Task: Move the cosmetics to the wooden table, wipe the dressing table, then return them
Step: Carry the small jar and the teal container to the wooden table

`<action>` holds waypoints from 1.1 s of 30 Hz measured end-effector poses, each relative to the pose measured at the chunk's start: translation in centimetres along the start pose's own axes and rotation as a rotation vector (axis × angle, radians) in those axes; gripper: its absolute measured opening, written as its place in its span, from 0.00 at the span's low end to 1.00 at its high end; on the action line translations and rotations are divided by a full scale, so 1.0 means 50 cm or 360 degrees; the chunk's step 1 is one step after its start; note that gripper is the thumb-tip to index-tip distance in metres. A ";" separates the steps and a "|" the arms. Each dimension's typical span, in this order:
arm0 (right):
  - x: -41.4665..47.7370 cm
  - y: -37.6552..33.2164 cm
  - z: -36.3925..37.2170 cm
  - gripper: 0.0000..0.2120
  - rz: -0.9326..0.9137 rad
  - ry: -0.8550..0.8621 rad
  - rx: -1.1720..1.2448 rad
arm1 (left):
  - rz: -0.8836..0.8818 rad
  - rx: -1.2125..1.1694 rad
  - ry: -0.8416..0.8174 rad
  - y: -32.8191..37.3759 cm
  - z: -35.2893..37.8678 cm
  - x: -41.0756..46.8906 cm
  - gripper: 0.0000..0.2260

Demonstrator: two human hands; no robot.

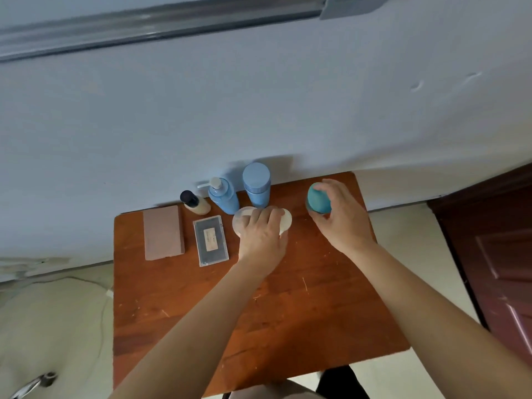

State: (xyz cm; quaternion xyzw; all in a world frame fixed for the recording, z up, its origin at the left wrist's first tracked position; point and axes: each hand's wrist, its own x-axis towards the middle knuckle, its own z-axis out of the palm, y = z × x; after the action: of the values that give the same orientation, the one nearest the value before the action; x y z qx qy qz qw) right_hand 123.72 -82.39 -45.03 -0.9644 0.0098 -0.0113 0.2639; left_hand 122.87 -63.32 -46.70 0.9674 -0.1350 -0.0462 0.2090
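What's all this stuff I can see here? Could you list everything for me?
wooden table: one, reddish brown, against the wall
flat box: one, pinkish brown, table's far left
clear case: one, dark inside with a pale label, right of the flat box
small bottle: one, cream with a black cap, at the back
pump bottle: one, light blue, beside the small bottle
tall jar: one, light blue, back centre
round compact: one, whitish, under the left hand
teal jar: one, held at the right
door: one, dark red-brown, far right
left hand: on the round compact
right hand: gripping the teal jar
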 end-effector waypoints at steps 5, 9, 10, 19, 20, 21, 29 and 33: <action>0.034 0.016 0.025 0.25 -0.0042 -0.0090 0.0035 | -0.0015 0.0142 0.0012 0.003 0.016 0.009 0.17; 0.049 0.029 0.045 0.25 -0.0136 -0.0152 0.0047 | -0.0062 0.0166 0.0074 0.009 0.026 0.007 0.17; 0.051 0.032 0.048 0.25 -0.0160 -0.0160 0.0056 | -0.0074 0.0169 0.0086 0.011 0.028 0.006 0.17; 0.023 0.048 -0.070 0.21 -0.0177 -0.0122 0.0013 | -0.0112 0.0155 0.0244 0.068 -0.030 -0.032 0.13; 0.014 0.049 -0.100 0.20 -0.0158 -0.0044 0.0035 | -0.0083 0.0134 0.0318 0.080 -0.046 -0.036 0.13; 0.005 0.054 -0.128 0.19 -0.0136 0.0041 0.0053 | -0.0052 0.0107 0.0379 0.096 -0.059 -0.038 0.13; -0.182 0.100 -0.190 0.21 0.0106 0.0325 0.0044 | 0.0186 0.0135 0.0589 0.182 -0.078 -0.073 0.14; -0.308 0.115 -0.249 0.22 0.0289 0.0402 -0.0088 | 0.0461 0.0084 0.0527 0.230 -0.107 -0.098 0.14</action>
State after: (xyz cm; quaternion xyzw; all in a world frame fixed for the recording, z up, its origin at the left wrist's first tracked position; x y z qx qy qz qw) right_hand 107.90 -93.27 -37.51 -0.9574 0.1304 -0.1083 0.2339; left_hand 116.15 -69.92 -36.89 0.9375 -0.2377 0.1472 0.2074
